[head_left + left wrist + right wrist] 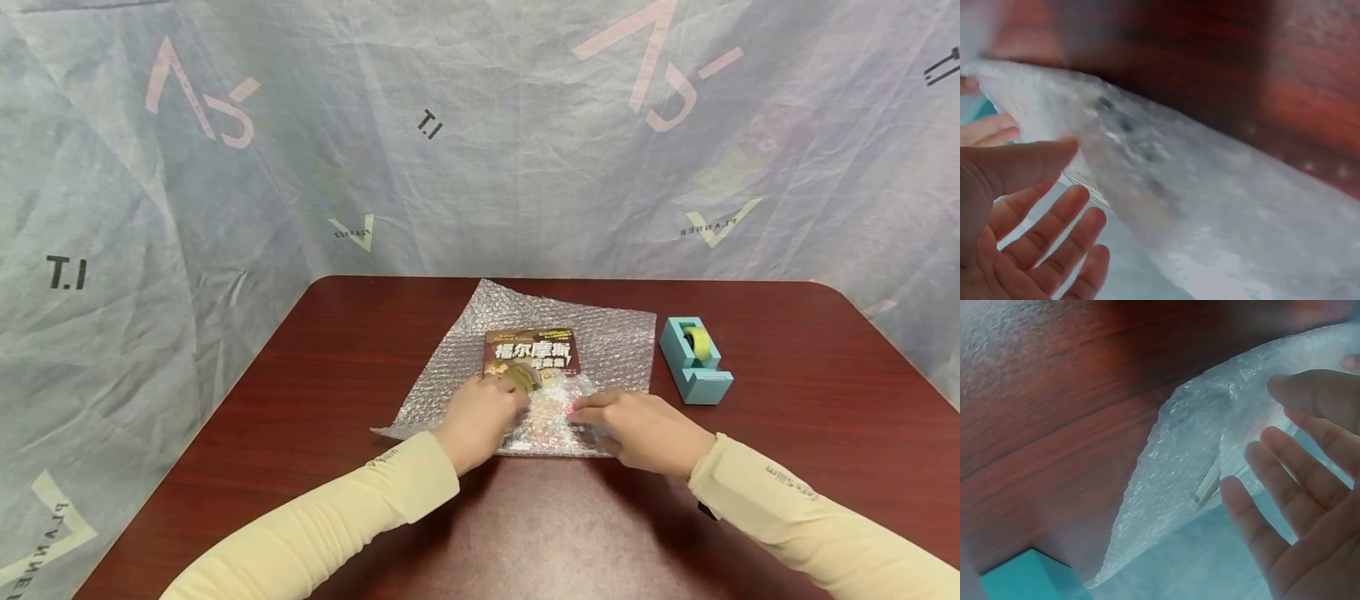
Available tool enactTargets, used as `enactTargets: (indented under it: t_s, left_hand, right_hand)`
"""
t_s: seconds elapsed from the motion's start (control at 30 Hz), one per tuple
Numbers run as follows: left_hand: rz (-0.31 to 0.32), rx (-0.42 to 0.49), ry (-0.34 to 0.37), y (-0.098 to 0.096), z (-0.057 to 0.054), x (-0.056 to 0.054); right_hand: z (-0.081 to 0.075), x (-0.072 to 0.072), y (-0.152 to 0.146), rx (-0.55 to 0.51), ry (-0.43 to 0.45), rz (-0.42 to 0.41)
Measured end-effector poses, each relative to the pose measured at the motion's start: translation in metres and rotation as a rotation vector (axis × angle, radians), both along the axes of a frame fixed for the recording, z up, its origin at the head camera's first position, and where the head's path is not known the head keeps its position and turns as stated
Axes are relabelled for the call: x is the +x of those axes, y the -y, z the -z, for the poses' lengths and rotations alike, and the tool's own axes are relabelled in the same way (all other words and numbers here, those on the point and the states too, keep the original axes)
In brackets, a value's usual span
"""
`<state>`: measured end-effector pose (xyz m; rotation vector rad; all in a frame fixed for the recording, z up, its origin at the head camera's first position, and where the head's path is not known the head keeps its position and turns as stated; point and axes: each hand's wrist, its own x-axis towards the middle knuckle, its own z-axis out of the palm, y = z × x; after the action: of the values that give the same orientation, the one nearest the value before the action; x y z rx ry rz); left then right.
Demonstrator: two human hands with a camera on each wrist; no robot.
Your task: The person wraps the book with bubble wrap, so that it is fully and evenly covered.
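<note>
A book [532,352] with a dark brown cover and large white characters lies on a sheet of bubble wrap [611,333]. The near part of the sheet is folded up over the book's lower half. My left hand [483,419] rests on the fold's left side; in the left wrist view its thumb [1035,164] touches the wrap and the other fingers spread out fairly straight. At the fold's right side is my right hand [637,429], its thumb [1316,394] against the wrap and its fingers extended in the right wrist view. Book page edges [1209,482] show under the wrap.
A light blue tape dispenser [693,362] with a yellow roll of tape [699,342] stands right of the wrap. Everything lies on a dark red wooden table [315,375]. Grey printed cloth [465,167] hangs behind the table and along its sides.
</note>
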<state>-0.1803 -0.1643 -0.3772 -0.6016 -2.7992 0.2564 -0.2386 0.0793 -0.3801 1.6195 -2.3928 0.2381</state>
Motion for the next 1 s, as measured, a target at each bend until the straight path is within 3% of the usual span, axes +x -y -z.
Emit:
enactTargets:
  t_s: [0.17, 0.33, 0.67, 0.9, 1.0]
  left_hand:
    - [0.047, -0.074, -0.002, -0.011, 0.006, 0.003]
    - [0.011, -0.032, 0.061, -0.019, 0.007, 0.005]
    - [-0.022, -0.052, 0.057, -0.042, 0.001, 0.006]
    - [-0.049, -0.070, 0.054, -0.047, 0.004, 0.004]
    - [-0.039, -0.052, 0.045, -0.048, 0.006, 0.004]
  right_hand:
    - [-0.002, 0.000, 0.002, 0.030, 0.040, 0.010]
    - [-0.002, -0.001, 0.006, 0.031, 0.074, 0.004]
    - [0.001, 0.000, 0.009, 0.035, 0.082, 0.019]
    - [0.003, -0.001, 0.004, -0.008, 0.120, 0.023]
    - [0.004, -0.002, 0.000, -0.054, 0.172, 0.079]
